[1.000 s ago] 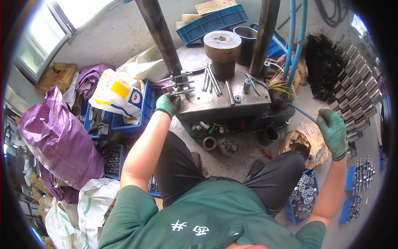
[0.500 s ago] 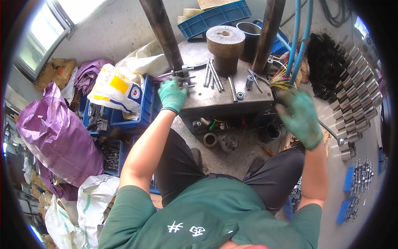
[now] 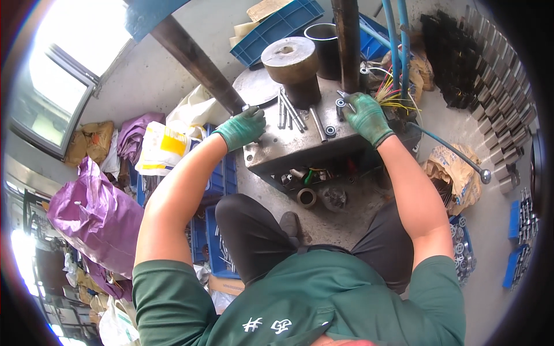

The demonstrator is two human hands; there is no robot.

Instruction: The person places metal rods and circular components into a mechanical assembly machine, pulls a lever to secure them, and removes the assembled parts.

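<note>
Upper centre: green-gloved left hand [image 3: 242, 128] and green-gloved right hand [image 3: 368, 120] extended to grey metal tabletop [image 3: 284, 143]; fingers bent, grip cannot be told.

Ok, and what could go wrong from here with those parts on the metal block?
The loose rods lie on the metal block with no visible stop around them, so a bump might roll one off.

The small round part sits near the block's front edge and could be knocked down by the right hand.

Loose coloured wires spread close beside that hand, so they might get snagged.
</note>
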